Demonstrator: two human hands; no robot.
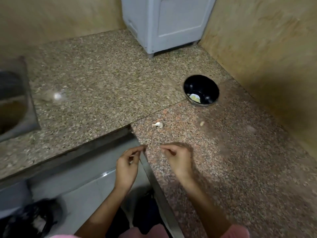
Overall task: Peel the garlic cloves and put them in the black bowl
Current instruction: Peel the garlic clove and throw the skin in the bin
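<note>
Black bowl (201, 90), far right on the granite counter (231, 152), already holds some peeled garlic (194, 97). One clove (158, 125), seemingly unpeeled, waits nearer you. Your left hand (127, 166) and right hand (176, 158) hover at the near edge, fingertips (142, 148) drawn together (blur hides what, if anything, they pinch).

We see black bowl (208, 83) upright on granite counter (103, 79) near wall corner, pale peeled cloves (194, 98) at its bottom. White garlic clove (158, 125) lies alone on counter, well apart from bowl; small pale piece (202, 124) to its right.
</note>
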